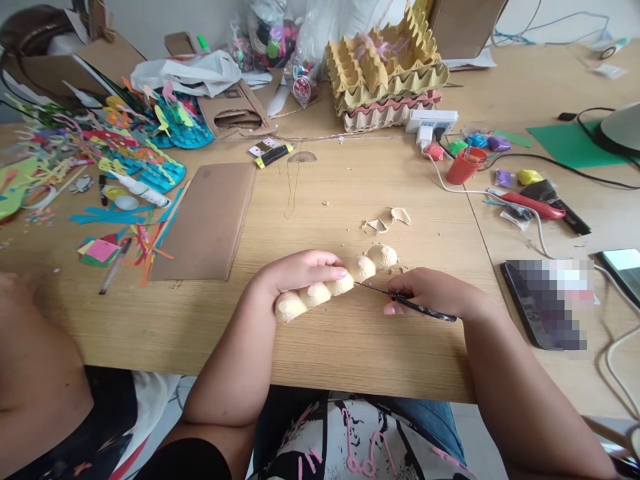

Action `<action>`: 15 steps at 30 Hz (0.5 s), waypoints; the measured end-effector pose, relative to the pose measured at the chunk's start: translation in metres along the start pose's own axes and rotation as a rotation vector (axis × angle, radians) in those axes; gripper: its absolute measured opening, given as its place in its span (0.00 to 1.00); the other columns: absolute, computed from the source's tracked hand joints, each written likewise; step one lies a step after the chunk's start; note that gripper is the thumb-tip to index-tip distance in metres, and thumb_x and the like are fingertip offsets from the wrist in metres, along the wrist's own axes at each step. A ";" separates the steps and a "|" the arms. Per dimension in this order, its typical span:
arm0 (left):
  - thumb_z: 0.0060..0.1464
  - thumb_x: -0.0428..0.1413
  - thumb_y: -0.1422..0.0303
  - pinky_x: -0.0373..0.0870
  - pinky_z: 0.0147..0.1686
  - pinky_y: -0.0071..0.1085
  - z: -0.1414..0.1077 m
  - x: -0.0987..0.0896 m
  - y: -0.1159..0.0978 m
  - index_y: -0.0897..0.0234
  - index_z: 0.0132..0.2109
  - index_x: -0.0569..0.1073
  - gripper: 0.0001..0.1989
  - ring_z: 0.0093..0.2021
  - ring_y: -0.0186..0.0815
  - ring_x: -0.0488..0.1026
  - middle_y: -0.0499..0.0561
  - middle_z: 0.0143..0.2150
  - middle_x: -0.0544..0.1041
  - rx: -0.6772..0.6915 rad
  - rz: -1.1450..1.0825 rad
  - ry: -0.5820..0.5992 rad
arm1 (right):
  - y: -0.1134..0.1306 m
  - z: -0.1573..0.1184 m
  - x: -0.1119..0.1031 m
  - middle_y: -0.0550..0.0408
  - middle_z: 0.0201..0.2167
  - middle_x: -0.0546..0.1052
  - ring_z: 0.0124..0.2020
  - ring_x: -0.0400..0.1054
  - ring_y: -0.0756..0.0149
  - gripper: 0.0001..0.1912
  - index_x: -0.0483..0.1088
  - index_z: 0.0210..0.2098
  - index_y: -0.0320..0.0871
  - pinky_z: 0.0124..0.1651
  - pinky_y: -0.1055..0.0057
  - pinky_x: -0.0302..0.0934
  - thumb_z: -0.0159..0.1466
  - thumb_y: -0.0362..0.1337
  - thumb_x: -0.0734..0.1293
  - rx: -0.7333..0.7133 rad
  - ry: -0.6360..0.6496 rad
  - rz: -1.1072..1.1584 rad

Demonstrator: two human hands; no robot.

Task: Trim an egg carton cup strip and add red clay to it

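A strip of pale yellow egg-carton cups (316, 294) lies at a slant near the front of the table, domed sides up. My left hand (313, 268) is closed over its far side, with the thumb on one of the cups. In my right hand (425, 291) is a pair of scissors (425, 309) with black handles. Their tip meets the strip beside my left thumb, at a gap between two cups. How far apart the blades are is hard to see. Torn carton scraps (376, 225) lie beyond the strip.
Stacked egg trays (385, 80) stand at the back, beside a white power strip (433, 121). A brown cardboard sheet (203, 223) and colourful paper crafts (145, 153) lie left. An orange cup (465, 165), cables and a phone (540, 307) are right. Another person's arm (37, 340) rests at left.
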State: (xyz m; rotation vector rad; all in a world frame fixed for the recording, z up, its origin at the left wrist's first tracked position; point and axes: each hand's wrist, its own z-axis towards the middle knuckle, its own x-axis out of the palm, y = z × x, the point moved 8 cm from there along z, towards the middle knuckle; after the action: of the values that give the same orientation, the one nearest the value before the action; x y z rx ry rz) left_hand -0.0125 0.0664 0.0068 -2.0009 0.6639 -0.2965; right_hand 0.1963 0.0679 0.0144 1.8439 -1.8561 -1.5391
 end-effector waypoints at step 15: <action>0.58 0.65 0.46 0.69 0.38 0.32 0.004 -0.005 0.016 0.62 0.55 0.81 0.27 0.41 0.37 0.75 0.55 0.48 0.81 -0.107 0.016 0.042 | 0.000 0.006 0.003 0.60 0.25 0.70 0.29 0.61 0.66 0.21 0.74 0.29 0.45 0.33 0.68 0.52 0.66 0.56 0.73 -0.043 0.055 0.039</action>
State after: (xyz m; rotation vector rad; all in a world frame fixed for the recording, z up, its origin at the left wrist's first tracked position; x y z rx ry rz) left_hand -0.0201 0.0662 -0.0087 -2.0953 0.7351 -0.2998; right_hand 0.1918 0.0684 0.0097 1.8017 -1.8106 -1.4884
